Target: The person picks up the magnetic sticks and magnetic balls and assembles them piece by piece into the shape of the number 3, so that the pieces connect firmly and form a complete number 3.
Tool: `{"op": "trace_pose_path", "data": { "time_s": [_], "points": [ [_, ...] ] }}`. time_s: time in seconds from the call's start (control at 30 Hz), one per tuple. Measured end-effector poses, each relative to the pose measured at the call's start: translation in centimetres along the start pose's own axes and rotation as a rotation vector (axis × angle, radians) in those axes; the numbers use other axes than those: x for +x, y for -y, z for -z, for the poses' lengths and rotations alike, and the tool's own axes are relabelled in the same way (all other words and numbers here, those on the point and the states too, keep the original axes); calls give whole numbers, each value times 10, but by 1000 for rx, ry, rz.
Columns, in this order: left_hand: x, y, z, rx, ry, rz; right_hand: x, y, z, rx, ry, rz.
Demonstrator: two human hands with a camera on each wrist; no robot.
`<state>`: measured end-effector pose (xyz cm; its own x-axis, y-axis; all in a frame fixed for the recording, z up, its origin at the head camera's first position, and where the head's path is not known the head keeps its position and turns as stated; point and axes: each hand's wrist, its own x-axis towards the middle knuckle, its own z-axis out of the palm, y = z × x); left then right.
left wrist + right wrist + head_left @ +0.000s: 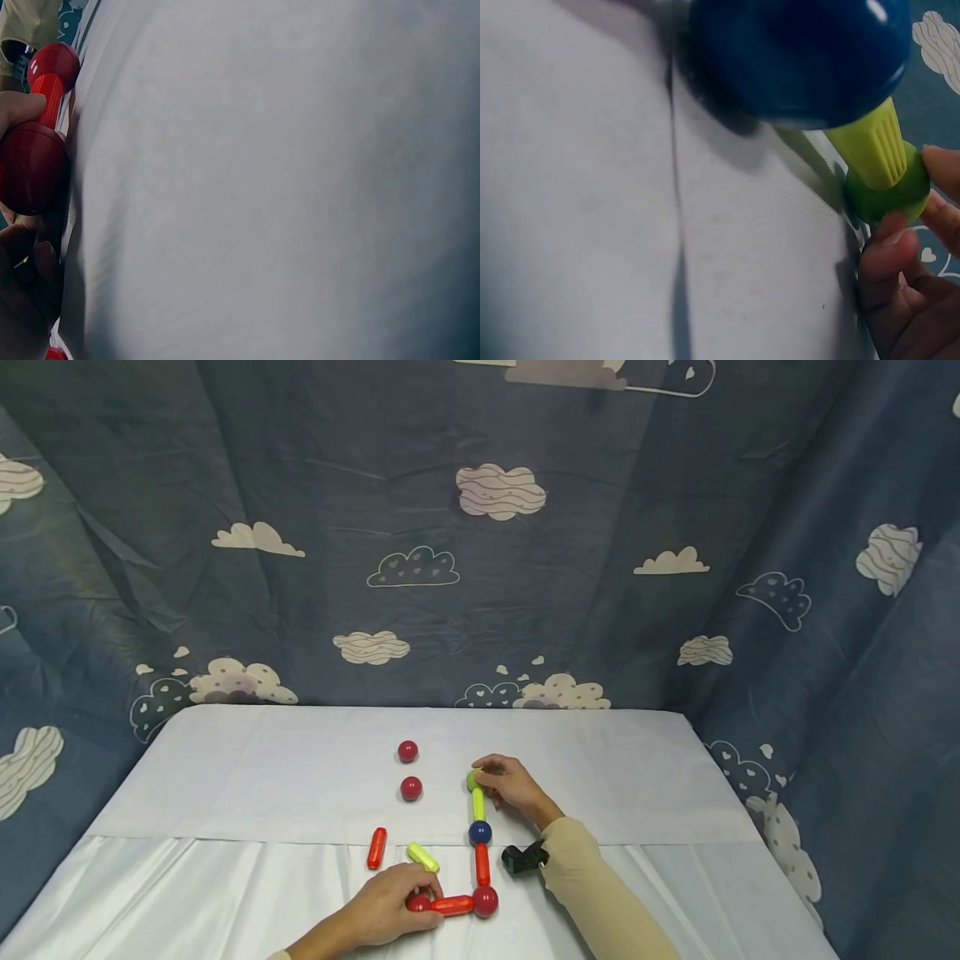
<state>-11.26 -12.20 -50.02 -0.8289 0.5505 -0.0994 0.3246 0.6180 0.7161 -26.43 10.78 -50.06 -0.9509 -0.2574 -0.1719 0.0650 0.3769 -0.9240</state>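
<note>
An L-shaped chain of balls and rods lies on the white cloth. From its far end run a green ball (473,780), a lime rod (478,806), a blue ball (480,833), a red rod (482,865) and a red corner ball (485,902). Another red rod (453,906) leads left to a red end ball (418,903). My left hand (386,906) grips that end ball, thumb on the near side. With thumb and fingertips, my right hand (513,787) pinches the green ball; the right wrist view shows it against the lime rod's ribbed end (877,154).
Two loose red balls (408,752) (411,788) lie farther back, left of the chain. A loose red rod (377,848) and a loose lime rod (423,857) sit just beyond the left hand. A dark cloud-patterned curtain (322,602) hangs behind the table.
</note>
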Motion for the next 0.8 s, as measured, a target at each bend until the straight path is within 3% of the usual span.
{"op": "trace_pose_path", "data": {
  "time_s": [0.23,0.43,0.6,0.8],
  "points": [
    [-2,0,1,4,11,15,-9,17,-6,-272,-124,77],
    [-1,0,1,6,8,18,-20,35,-15,-415,-96,182],
    [0,2,1,6,1,5,-31,45,-26,-492,-23,233],
    [0,2,2,24,-11,0,-38,55,-36,-537,163,268]
  ]
}}
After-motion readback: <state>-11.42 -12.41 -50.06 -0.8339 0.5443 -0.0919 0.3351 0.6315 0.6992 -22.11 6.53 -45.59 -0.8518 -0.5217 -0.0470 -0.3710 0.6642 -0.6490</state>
